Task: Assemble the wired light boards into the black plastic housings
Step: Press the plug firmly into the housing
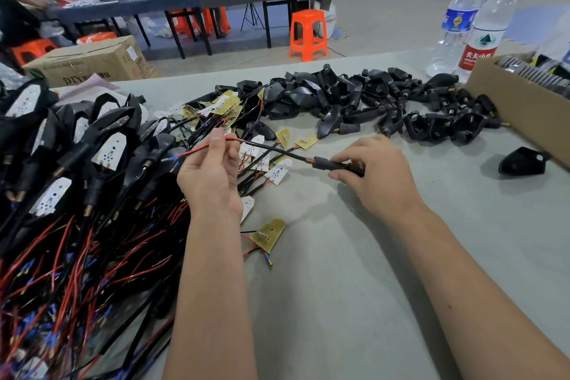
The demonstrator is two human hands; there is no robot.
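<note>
Head view: left hand (pixel 209 176) pinches the red-and-black wire (pixel 271 149) near its top, palm up. Right hand (pixel 374 171) grips the black housing stem (pixel 336 164) — wire runs from it across to the left fingers. Loose light boards (pixel 279 171) lie between and beyond both hands; empty housings pile (pixel 354 99) beyond the right hand; finished units (pixel 92 145) left of the left hand.
</note>
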